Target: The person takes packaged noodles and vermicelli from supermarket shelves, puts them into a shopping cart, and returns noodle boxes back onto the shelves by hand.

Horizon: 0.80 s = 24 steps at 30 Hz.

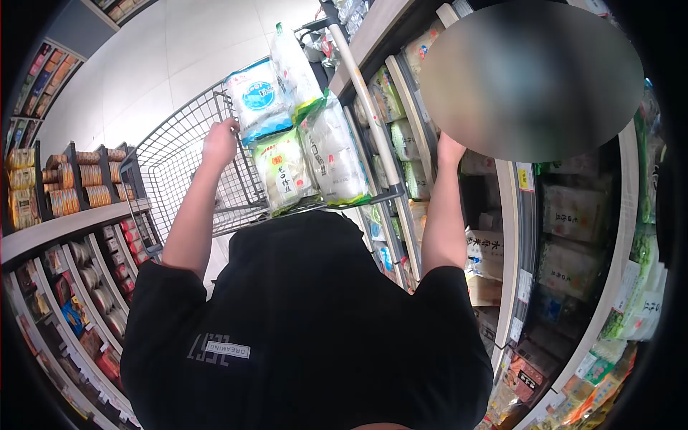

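Observation:
My left hand [220, 143] is over the shopping cart [172, 172], its fingers curled beside a wire panel and the edge of a white and blue bag [259, 97]. What lies inside those fingers, if anything, is too small to make out. Next to that bag in the cart are a green and white bag of noodles [285, 170], a clear bag of white noodles [333, 154] and another white bag [294, 68]. My right hand [450, 149] reaches to the shelf on the right. A blurred patch covers its fingers and whatever they touch.
Shelves with price tags [525, 177] and packed bags [573, 211] stand close on my right. The cart's handle bar [365, 100] runs between me and those shelves. On the left, another shelf [79, 215] holds several rows of packages. Pale floor tiles [193, 36] lie beyond the cart.

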Available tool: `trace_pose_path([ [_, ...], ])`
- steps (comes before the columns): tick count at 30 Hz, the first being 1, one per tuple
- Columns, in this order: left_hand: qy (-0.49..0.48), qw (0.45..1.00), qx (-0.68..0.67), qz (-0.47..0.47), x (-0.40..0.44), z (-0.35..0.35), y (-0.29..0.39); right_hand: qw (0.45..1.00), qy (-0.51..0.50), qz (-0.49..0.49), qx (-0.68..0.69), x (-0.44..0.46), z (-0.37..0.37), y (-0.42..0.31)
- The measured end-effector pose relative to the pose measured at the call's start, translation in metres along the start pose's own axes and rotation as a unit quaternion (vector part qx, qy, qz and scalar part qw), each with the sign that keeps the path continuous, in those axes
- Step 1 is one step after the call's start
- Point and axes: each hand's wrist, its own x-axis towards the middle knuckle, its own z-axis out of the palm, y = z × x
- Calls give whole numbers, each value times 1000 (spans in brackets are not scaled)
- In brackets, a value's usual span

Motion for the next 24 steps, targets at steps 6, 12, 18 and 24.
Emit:
trace_pose_path([
  [6, 20, 1000, -9, 3, 16, 0, -3, 994, 102, 2, -36, -59, 1, 4],
  [12, 23, 1000, -5, 14, 22, 0, -1, 923, -316, -75, -205, -128, 45, -114],
  [18, 6, 1000, 11, -2, 25, -4, 6, 806, -444, -57, -387, -122, 75, -157],
  [24, 87, 996, 5, -22, 14, -15, 23, 826, -417, -60, -374, -125, 58, -171],
])
